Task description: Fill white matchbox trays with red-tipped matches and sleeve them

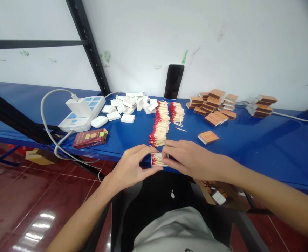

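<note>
Between my hands, at the table's front edge, is a small white matchbox tray [152,163] with red-tipped matches [157,160] lying in it. My left hand [136,162] grips the tray's left end between thumb and fingers. My right hand [184,157] is at the tray's right end, its bent fingers over the matches; whether it pinches any is hidden. Just beyond the hands, a long row of loose matches [161,124] runs back across the table. Beside it lies a shorter pile of matches [178,112], with one stray match [180,129] nearby.
White trays [128,118] are heaped at back left, near a power strip [76,117], an earbud case [99,121] and a dark red pack [90,138]. Orange matchbox sleeves [212,101] are stacked at right. A phone [174,81] leans on the wall. Below right, a carton [209,196] holds boxes.
</note>
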{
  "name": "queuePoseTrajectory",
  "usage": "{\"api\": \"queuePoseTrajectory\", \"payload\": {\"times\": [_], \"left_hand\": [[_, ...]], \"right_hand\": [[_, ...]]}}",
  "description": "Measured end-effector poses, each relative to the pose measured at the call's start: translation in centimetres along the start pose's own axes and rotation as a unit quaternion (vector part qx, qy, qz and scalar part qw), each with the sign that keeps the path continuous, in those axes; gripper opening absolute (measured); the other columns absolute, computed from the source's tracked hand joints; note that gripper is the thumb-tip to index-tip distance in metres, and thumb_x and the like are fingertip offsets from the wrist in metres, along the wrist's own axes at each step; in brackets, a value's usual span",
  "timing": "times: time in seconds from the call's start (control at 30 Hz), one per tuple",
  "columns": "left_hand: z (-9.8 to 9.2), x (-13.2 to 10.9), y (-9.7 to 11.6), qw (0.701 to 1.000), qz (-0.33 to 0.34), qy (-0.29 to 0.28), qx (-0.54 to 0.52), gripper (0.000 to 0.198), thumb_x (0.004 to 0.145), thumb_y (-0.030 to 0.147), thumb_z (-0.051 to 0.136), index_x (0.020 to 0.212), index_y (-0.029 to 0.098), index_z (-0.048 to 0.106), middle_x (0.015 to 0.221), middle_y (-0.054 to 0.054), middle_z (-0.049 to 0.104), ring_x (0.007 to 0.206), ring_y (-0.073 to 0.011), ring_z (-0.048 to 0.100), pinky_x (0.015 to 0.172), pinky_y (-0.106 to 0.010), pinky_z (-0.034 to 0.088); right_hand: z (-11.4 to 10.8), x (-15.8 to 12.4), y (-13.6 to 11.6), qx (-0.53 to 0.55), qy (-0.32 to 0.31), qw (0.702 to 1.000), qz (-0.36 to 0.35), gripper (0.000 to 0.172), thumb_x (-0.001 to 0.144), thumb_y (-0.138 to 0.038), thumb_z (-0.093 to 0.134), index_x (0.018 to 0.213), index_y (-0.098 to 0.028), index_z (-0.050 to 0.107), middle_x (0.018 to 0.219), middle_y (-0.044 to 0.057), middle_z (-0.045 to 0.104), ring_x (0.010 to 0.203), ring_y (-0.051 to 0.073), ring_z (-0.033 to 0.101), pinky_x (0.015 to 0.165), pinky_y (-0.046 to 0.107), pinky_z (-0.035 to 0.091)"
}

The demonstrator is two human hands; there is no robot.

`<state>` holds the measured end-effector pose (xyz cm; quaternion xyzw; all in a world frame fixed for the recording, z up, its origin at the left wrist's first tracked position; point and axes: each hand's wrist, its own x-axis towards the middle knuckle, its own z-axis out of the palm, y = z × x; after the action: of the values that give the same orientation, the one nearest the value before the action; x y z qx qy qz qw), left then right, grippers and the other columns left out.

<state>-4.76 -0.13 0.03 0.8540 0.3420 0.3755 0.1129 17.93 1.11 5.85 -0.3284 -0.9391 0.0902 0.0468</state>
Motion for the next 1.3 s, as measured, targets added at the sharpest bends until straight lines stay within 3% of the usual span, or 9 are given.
{"api": "queuePoseTrajectory", "payload": {"times": [0.2, 0.33, 0.43, 0.57, 0.83, 0.93, 1.07, 1.2, 1.3], "left_hand": [[-0.1, 0.2, 0.0, 0.999, 0.014, -0.016, -0.038, 0.019, 0.088, 0.031, 0.072, 0.099, 0.018, 0.066, 0.097, -0.006, 0.07, 0.087, -0.0176, 0.067, 0.081, -0.029, 0.053], [-0.1, 0.1, -0.1, 0.998, 0.018, -0.029, -0.043, 0.02, 0.088, 0.032, 0.072, 0.099, 0.018, 0.065, 0.101, -0.007, 0.069, 0.092, -0.0186, 0.066, 0.083, -0.03, 0.052], [-0.3, 0.0, -0.1, 0.999, 0.02, -0.033, -0.037, 0.025, 0.087, 0.034, 0.074, 0.102, 0.018, 0.062, 0.099, -0.006, 0.068, 0.09, -0.0178, 0.065, 0.081, -0.029, 0.052], [-0.6, 0.0, 0.0, 0.999, 0.018, -0.033, -0.035, 0.027, 0.085, 0.033, 0.076, 0.101, 0.017, 0.061, 0.095, -0.004, 0.067, 0.082, -0.0142, 0.062, 0.076, -0.025, 0.05], [-0.6, -0.1, 0.1, 0.999, -0.017, -0.03, -0.015, 0.034, 0.081, 0.037, 0.079, 0.102, 0.019, 0.06, 0.088, 0.001, 0.064, 0.065, -0.01, 0.049, 0.064, -0.022, 0.044], [-0.5, -0.1, 0.3, 0.999, -0.035, -0.024, -0.012, 0.038, 0.079, 0.037, 0.08, 0.105, 0.02, 0.058, 0.088, 0.003, 0.064, 0.062, -0.0093, 0.045, 0.061, -0.021, 0.042], [-0.5, 0.0, 0.3, 0.999, -0.041, -0.022, -0.014, 0.04, 0.079, 0.035, 0.081, 0.107, 0.02, 0.057, 0.091, 0.003, 0.064, 0.062, -0.0088, 0.044, 0.061, -0.02, 0.041], [-0.4, 0.1, 0.1, 0.999, -0.033, -0.028, -0.009, 0.035, 0.081, 0.035, 0.079, 0.105, 0.021, 0.058, 0.088, 0.003, 0.063, 0.063, -0.0094, 0.045, 0.062, -0.021, 0.041], [-0.2, 0.1, 0.0, 0.999, -0.026, -0.027, -0.01, 0.032, 0.082, 0.035, 0.078, 0.104, 0.02, 0.059, 0.087, 0.003, 0.062, 0.064, -0.0097, 0.045, 0.062, -0.021, 0.041]], "right_hand": [[0.3, 0.4, -0.5, -0.039, 0.059, 0.997, -0.02, 0.026, 0.103, -0.027, 0.039, 0.091, -0.017, 0.06, 0.093, 0.007, 0.064, 0.075, 0.016, 0.056, 0.065, 0.031, 0.03], [-0.3, 1.4, 0.0, -0.001, 0.07, 0.997, 0.024, 0.027, 0.102, -0.027, 0.04, 0.088, -0.016, 0.061, 0.089, 0.006, 0.065, 0.073, 0.016, 0.054, 0.062, 0.029, 0.03], [-1.0, 2.8, 0.4, 0.052, 0.025, 0.997, 0.055, 0.022, 0.096, -0.027, 0.051, 0.082, -0.017, 0.064, 0.08, 0.004, 0.066, 0.071, 0.014, 0.054, 0.06, 0.027, 0.03], [-1.5, 4.2, 0.9, 0.109, -0.049, 0.992, 0.027, 0.017, 0.087, -0.014, 0.053, 0.074, -0.016, 0.065, 0.066, 0.0, 0.063, 0.062, 0.011, 0.051, 0.058, 0.026, 0.031], [-3.0, 2.7, 2.1, 0.095, -0.099, 0.988, 0.07, 0.011, 0.078, -0.014, 0.055, 0.068, -0.018, 0.058, 0.063, -0.002, 0.06, 0.056, 0.011, 0.048, 0.053, 0.025, 0.032], [-4.0, 2.0, 2.0, 0.126, -0.077, 0.985, 0.084, 0.01, 0.078, -0.014, 0.056, 0.069, -0.018, 0.059, 0.062, -0.003, 0.06, 0.054, 0.01, 0.049, 0.053, 0.025, 0.034], [-3.5, 1.4, 2.0, 0.218, -0.021, 0.973, 0.077, 0.005, 0.076, -0.015, 0.062, 0.078, -0.018, 0.064, 0.068, -0.002, 0.064, 0.06, 0.011, 0.055, 0.057, 0.023, 0.041], [-1.8, 0.8, 2.6, 0.246, 0.026, 0.968, 0.029, 0.039, 0.085, -0.012, 0.052, 0.123, -0.019, 0.059, 0.077, -0.003, 0.061, 0.064, 0.011, 0.052, 0.059, 0.023, 0.041], [-1.4, 0.2, 2.6, 0.234, 0.038, 0.972, 0.004, 0.042, 0.088, -0.01, 0.048, 0.127, -0.021, 0.059, 0.075, -0.003, 0.057, 0.064, 0.011, 0.049, 0.058, 0.023, 0.039]]}}
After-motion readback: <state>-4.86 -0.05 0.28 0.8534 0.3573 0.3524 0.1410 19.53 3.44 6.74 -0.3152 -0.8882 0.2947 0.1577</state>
